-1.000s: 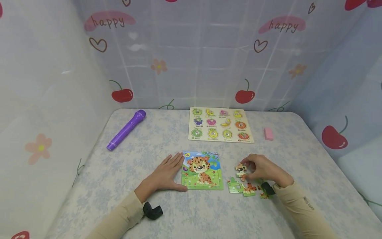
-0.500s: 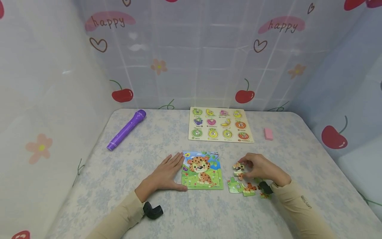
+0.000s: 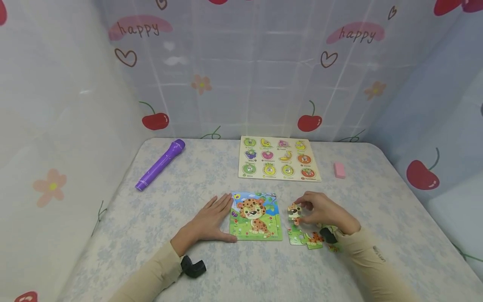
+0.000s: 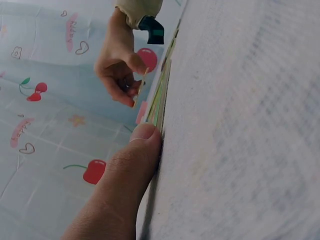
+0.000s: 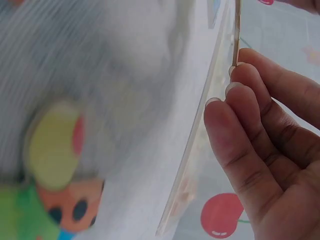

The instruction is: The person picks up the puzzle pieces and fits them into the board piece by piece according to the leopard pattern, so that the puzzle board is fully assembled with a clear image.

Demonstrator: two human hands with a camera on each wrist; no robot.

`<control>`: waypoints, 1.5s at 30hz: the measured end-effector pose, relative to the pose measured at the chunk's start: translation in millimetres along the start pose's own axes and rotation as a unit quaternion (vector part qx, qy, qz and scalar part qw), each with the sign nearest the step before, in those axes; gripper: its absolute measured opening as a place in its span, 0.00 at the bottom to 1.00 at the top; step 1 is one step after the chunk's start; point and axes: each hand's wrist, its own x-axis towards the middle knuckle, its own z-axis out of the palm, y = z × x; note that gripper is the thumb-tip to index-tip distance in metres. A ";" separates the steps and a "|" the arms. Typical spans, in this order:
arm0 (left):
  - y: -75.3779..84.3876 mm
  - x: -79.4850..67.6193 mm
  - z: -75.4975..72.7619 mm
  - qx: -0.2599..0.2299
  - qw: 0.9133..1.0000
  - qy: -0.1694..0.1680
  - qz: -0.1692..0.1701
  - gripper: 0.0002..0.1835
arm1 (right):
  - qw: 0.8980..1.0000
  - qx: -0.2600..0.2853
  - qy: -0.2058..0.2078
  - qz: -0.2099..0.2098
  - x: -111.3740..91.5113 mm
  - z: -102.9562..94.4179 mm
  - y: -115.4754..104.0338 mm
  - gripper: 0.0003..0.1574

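- Our left hand lies flat with its fingers straight and thumb spread wide, along the left edge of the leopard board; we judge that this braces the board so it cannot slide.
- Our right hand, to the right of the board, pinches a puzzle piece between thumb and fingers, the grip narrow.
- We hold that piece up off the bench, apart from the board, with its printed face in sight of the head view, probably so that we can check it against the picture.
- The loose pieces lie near the board's lower right corner, likely kept there for easy reach by our right hand; our wrist partly hides some of them.
- Beyond the board lies the fruit board, with a pink block to the board's far right and a purple microphone to its far left, all apparently set aside to leave us working room.
- Compared with the earlier frame, our right hand and its piece are closer to the leopard board, while our left hand and that board keep their places.
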 end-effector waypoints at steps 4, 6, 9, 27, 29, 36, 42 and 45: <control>1.0 -0.4 -0.9 -0.001 1.000 -0.007 -0.004 0.68 | 1.000 0.004 -0.002 0.001 4.4 1.2 -8.5 0.26; 1.2 -0.5 -1.6 -0.001 1.000 -0.008 -0.007 0.68 | 1.000 0.001 0.000 -0.002 7.1 1.9 -13.0 0.26; 1.2 -0.4 -2.3 0.000 1.000 -0.007 -0.008 0.68 | 1.000 0.000 0.003 -0.010 11.1 2.7 -20.4 0.26; 2.5 0.0 -3.6 -0.005 1.000 -0.009 -0.006 0.67 | 0.997 -0.022 -0.002 -0.072 42.8 16.7 -61.5 0.25; 2.3 0.1 -3.7 -0.003 1.000 -0.008 -0.007 0.67 | 0.997 -0.023 -0.008 -0.072 46.0 18.2 -65.5 0.25; 2.1 -0.4 -2.4 -0.004 1.000 -0.008 -0.006 0.67 | 0.997 -0.010 -0.035 -0.066 54.3 28.3 -76.0 0.30; 1.2 -0.5 -2.4 0.005 1.000 -0.006 -0.004 0.67 | 0.996 -0.027 -0.043 -0.072 61.1 34.9 -81.2 0.26; 1.0 -0.5 -2.7 0.009 1.000 -0.003 -0.001 0.68 | 0.995 -0.035 -0.045 -0.077 64.2 37.4 -82.1 0.23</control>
